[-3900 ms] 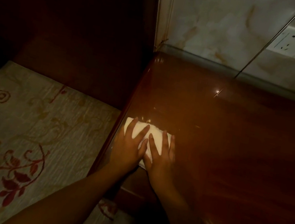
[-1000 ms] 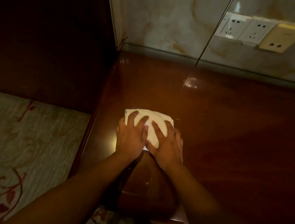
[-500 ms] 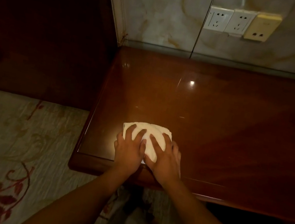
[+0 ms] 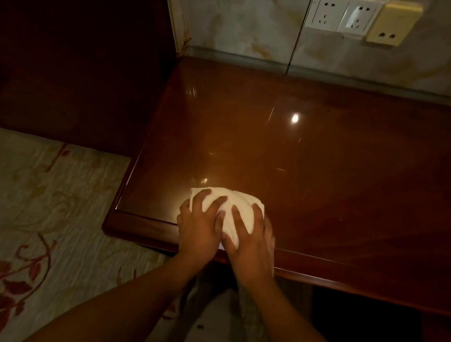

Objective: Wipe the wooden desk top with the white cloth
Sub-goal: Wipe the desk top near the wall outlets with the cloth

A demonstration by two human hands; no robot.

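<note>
Left hand [image 4: 199, 231] and right hand [image 4: 250, 244] press flat, fingers spread, on the folded white cloth [image 4: 231, 206] at the glossy reddish-brown wooden desk top's [image 4: 338, 175] near-left edge. Mid-wipe, likely; next stroke should push away or rightward over uncovered wood.

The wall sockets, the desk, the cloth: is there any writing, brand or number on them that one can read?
None can be read.
White wall sockets: slots only, no legible marking.
Yellowish plate beside them: two small openings, no legible marking.
White cloth under both hands: plain, no label showing.
Wooden desk top: bare gloss with a lamp glint, no sign.
Carpet: a red vine pattern, no letters.
</note>
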